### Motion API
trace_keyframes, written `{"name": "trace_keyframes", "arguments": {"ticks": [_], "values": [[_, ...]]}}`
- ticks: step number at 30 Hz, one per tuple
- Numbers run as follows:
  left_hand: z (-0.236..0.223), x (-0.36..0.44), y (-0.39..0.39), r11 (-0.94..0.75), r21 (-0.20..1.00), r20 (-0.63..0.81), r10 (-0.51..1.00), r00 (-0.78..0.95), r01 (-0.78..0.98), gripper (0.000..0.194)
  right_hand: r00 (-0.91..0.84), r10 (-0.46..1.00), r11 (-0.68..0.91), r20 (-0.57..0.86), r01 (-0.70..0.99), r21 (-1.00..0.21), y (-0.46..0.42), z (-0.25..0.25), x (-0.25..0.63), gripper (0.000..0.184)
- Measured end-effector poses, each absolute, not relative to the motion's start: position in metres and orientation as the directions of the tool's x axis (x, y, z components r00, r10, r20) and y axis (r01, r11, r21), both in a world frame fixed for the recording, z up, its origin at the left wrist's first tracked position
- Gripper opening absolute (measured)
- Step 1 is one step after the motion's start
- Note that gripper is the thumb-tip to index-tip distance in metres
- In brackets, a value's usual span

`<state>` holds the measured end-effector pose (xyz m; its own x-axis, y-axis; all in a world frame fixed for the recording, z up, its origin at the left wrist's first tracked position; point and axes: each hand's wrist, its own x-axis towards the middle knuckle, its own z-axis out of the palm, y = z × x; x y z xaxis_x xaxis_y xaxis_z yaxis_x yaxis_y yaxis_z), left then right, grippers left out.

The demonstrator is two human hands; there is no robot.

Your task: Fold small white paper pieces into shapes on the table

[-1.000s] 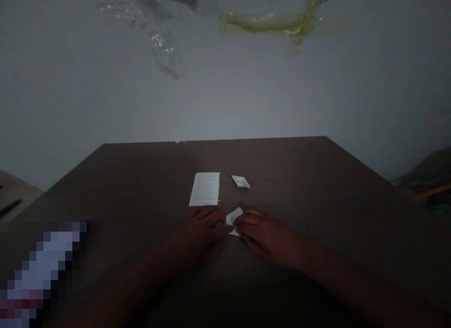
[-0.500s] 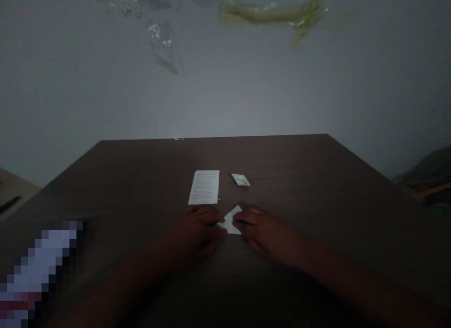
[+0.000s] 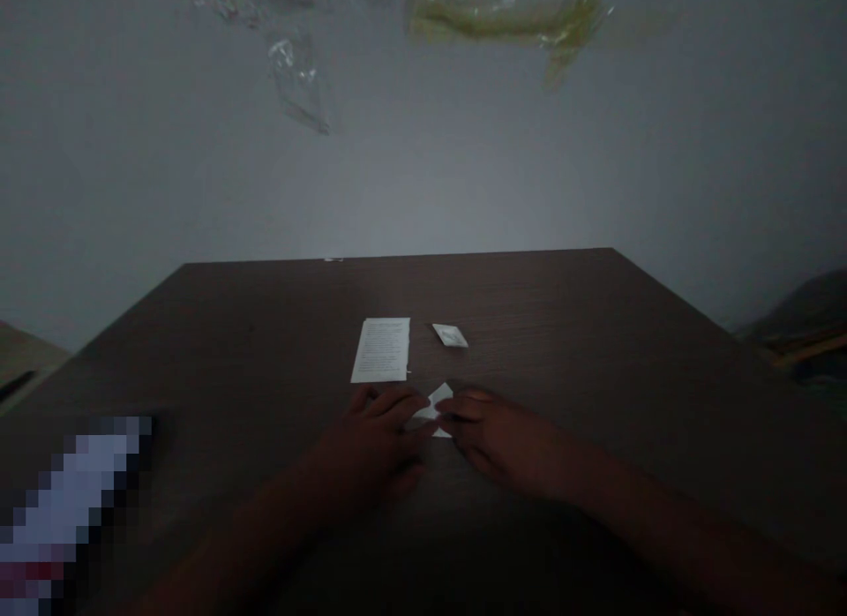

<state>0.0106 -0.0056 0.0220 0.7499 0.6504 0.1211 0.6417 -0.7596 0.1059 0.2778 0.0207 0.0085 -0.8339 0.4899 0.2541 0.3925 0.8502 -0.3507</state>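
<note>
A small piece of white folded paper lies on the dark table between my two hands, one corner pointing away from me. My left hand has its thumb and forefinger closed on the left side of this paper. From the other side, my right hand presses its bent fingertips together on the right part. Fingers cover much of the paper, so its exact folds are hidden. Just beyond lie a printed sheet, to the left, and a small diamond-shaped folded paper, to the right.
The brown table reaches back to a grey wall. A pixelated, bright, slanted object lies at the left. Yellow tape and clear plastic hang on the wall above.
My left hand's fingers have slid right, farther over the folded paper, covering more of it. My right hand stays nearly in place. The whole view has shifted slightly.
</note>
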Motion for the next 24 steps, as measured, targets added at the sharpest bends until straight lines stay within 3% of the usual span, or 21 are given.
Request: {"name": "trace_keyframes", "arguments": {"ticks": [12,19,24], "values": [[0.036,-0.01,-0.007,-0.705,0.146,0.069,0.707,0.704,0.694,0.02,-0.847,0.477,0.862,0.236,0.397,-0.317,0.023,0.011,0.28,0.029],[0.028,0.007,-0.013,-0.721,0.16,0.11,0.692,0.713,0.675,0.046,-0.841,0.485,0.842,0.24,0.374,-0.389,0.027,0.009,0.283,0.036],[0.026,0.011,-0.01,-0.667,0.186,0.055,0.74,0.67,0.722,0.014,-0.843,0.499,0.807,0.201,0.367,-0.463,0.034,0.004,0.283,0.033]]}}
